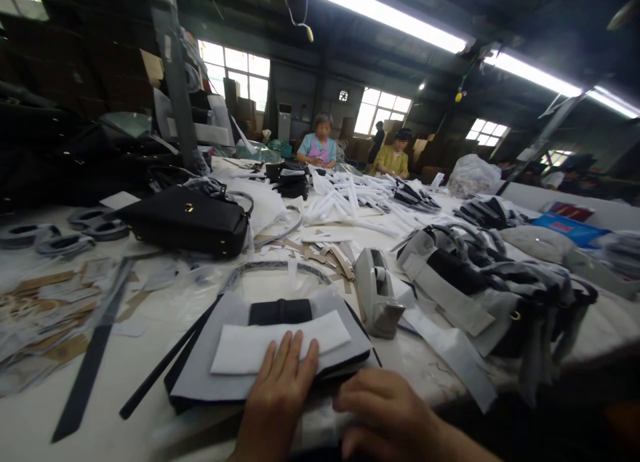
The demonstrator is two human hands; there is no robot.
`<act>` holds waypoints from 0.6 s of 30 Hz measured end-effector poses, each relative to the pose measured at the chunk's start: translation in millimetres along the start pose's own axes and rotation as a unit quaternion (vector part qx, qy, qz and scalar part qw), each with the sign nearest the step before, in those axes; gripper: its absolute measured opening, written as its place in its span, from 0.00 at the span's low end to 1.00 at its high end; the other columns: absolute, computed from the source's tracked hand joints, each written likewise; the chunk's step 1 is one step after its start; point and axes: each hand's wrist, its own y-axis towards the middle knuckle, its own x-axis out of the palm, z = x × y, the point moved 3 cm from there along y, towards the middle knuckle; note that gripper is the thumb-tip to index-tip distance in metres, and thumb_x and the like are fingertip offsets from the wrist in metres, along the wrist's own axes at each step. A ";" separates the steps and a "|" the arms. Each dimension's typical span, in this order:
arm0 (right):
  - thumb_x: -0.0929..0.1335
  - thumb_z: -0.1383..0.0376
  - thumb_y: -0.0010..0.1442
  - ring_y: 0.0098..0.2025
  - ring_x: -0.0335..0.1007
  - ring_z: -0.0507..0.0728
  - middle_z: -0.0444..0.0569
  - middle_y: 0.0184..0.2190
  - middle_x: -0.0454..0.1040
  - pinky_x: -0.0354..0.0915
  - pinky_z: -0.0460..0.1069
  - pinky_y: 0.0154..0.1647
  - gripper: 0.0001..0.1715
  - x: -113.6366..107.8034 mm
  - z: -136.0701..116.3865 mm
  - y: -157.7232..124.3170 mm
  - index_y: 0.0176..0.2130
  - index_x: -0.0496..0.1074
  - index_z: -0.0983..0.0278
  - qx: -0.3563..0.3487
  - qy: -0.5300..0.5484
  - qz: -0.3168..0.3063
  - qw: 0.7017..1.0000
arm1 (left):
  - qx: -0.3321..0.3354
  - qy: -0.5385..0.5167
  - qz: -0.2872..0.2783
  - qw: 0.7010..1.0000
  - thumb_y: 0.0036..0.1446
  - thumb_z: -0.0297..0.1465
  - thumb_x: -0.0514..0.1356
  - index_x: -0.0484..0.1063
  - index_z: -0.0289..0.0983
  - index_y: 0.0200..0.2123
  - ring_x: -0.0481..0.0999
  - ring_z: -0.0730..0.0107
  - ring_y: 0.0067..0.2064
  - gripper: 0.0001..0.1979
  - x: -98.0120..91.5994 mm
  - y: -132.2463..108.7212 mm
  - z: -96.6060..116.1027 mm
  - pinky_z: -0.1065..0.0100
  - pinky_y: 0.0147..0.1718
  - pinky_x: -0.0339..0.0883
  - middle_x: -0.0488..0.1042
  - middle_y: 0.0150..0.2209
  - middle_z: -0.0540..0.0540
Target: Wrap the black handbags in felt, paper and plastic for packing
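A black handbag (180,402) lies flat in front of me, its face mostly covered by a pale grey sheet (200,355). Its wrapped handle (280,267) arches away from me. On the sheet rest a folded white padding strip (235,352) and, just beyond it, a small black piece (280,311). My left hand (283,389) is laid flat on the strip, fingers stretched out. Beside the bag's near right edge, my right hand (385,409) is slightly blurred with fingers curled in; whatever it may hold is hidden.
A tape dispenser (375,295) stands right of the bag. Another black handbag (190,219) sits behind left, near wrapped rings (65,239) and loose cards (55,315). Partly wrapped bags (480,282) are heaped at right. Two people (320,145) work across the table.
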 end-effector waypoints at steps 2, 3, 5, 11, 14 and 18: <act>0.65 0.50 0.64 0.46 0.77 0.62 0.59 0.45 0.79 0.72 0.53 0.46 0.28 31.0 -6.6 -24.0 0.56 0.68 0.63 -0.053 -0.050 0.006 0.997 | 0.019 -0.001 -0.001 1.000 0.68 0.26 0.42 0.67 0.41 0.59 0.73 0.58 0.57 0.23 -2.3 1.3 -0.3 0.56 0.53 0.72 0.73 0.58 0.42; 0.64 0.50 0.65 0.48 0.76 0.64 0.60 0.47 0.79 0.72 0.55 0.47 0.30 43.7 -5.3 -30.0 0.59 0.66 0.64 -0.055 -0.071 0.016 0.996 | 0.016 -0.005 0.001 1.000 0.68 0.26 0.41 0.68 0.41 0.59 0.74 0.58 0.57 0.23 -3.1 1.9 -0.4 0.55 0.52 0.72 0.73 0.57 0.42; 0.64 0.54 0.66 0.49 0.76 0.65 0.58 0.47 0.79 0.73 0.57 0.46 0.27 60.4 0.3 -33.5 0.60 0.65 0.62 -0.045 -0.090 0.034 0.994 | -0.013 -0.018 0.006 1.000 0.68 0.24 0.40 0.70 0.41 0.57 0.73 0.57 0.57 0.25 -4.2 2.7 -0.9 0.54 0.54 0.71 0.73 0.57 0.43; 0.63 0.69 0.66 0.40 0.79 0.59 0.50 0.41 0.82 0.76 0.53 0.38 0.18 49.3 11.6 -39.6 0.52 0.72 0.56 -0.005 -0.074 0.062 0.995 | 0.021 0.010 -0.016 1.000 0.65 0.20 0.42 0.69 0.40 0.58 0.73 0.57 0.57 0.25 -6.8 4.4 -0.8 0.54 0.53 0.72 0.73 0.57 0.42; 0.64 0.69 0.65 0.42 0.80 0.58 0.51 0.41 0.82 0.76 0.50 0.45 0.15 36.9 12.8 -53.9 0.50 0.74 0.61 -0.035 -0.112 0.076 0.990 | 0.038 0.037 -0.016 0.998 0.66 0.22 0.41 0.68 0.40 0.58 0.74 0.58 0.57 0.25 -7.7 4.3 -4.9 0.55 0.52 0.73 0.73 0.57 0.43; 0.66 0.69 0.65 0.42 0.80 0.56 0.49 0.40 0.82 0.73 0.46 0.50 0.10 25.9 8.6 -74.0 0.46 0.75 0.67 -0.115 -0.190 0.117 0.968 | 0.048 0.042 -0.022 0.998 0.69 0.27 0.43 0.66 0.43 0.60 0.72 0.60 0.58 0.22 -4.0 2.4 -5.2 0.57 0.53 0.72 0.72 0.59 0.45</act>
